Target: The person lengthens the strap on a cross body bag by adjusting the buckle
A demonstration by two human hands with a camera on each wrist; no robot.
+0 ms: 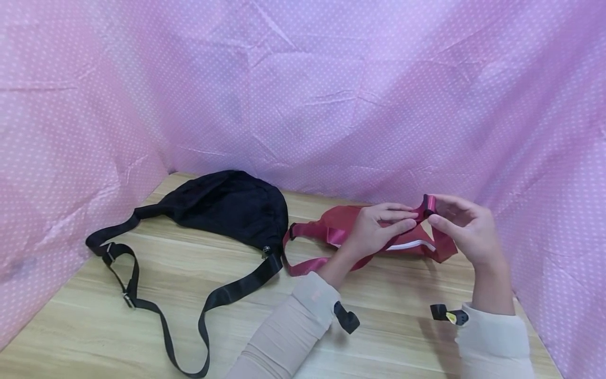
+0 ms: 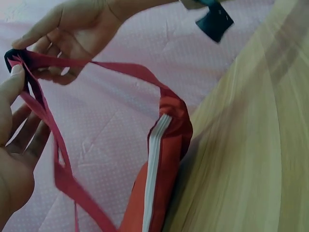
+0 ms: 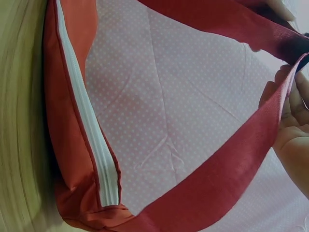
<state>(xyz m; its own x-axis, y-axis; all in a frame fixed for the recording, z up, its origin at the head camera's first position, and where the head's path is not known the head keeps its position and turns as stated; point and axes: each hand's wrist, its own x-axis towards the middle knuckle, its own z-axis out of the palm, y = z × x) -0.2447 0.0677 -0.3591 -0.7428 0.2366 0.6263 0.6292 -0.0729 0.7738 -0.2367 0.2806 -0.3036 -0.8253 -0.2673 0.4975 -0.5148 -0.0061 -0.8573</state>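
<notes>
A red waist bag with a white zipper lies on the table. Its red strap rises from the bag to a dark slider buckle held above it. My left hand pinches the strap beside the buckle, thumb against it in the left wrist view. On the other side my right hand grips the strap at the buckle between thumb and fingers. A second part of the strap loops down on the bag's left, next to the black bag.
A black waist bag lies at the left, its long black strap with metal sliders looping toward the front. Pink dotted cloth hangs around the wooden table. Black tabs stick out from both wrists.
</notes>
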